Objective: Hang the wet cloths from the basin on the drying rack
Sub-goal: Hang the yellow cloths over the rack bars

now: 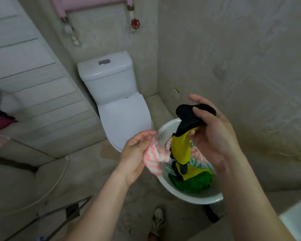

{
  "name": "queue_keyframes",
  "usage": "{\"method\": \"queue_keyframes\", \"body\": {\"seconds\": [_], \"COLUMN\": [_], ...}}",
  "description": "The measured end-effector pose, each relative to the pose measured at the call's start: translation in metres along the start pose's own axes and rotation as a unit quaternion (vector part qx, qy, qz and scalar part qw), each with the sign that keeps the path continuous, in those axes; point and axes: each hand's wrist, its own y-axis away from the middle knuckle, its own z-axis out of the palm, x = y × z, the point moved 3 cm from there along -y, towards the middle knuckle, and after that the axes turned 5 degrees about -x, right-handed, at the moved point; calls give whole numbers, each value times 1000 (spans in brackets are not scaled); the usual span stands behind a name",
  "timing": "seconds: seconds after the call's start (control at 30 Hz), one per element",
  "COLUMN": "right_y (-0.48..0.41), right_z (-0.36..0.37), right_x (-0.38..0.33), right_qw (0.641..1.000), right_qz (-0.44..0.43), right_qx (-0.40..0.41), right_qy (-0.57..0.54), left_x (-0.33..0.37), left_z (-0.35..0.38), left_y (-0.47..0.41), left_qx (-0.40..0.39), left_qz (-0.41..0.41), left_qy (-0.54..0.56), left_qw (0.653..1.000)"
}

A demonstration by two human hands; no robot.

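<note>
Bare bathroom, left hand pinching pink cloth by basin, right hand apparently gripping yellow-black cloth above

Left hand pinches pink cloth; right hand lifts yellow-black cloth above basin.

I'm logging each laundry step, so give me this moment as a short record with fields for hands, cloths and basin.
left hand: grips pink zigzag cloth at the basin edge
right hand: grips black-and-yellow cloth, hanging down into the basin
left in basin: green cloth
surroundings: toilet behind the basin
stage: neither held cloth hung yet
</note>
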Motion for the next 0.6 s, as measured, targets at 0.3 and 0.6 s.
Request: {"method": "queue_keyframes", "body": {"seconds": [0.3, 0.6], "right_y": [56, 126], "right_z": [94, 191], "right_x": [10, 43], "right_qw": [974, 719], "right_qz": [32, -281], "right_qx": [-208, -265], "right_qy": [-83, 578], "left_x": [39, 39], "left_z": [-31, -137], "left_y": [106, 237], "left_qx": [102, 355], "left_qz": [173, 214], "left_qy": [-124, -137], "left_qw": [972, 899]}}
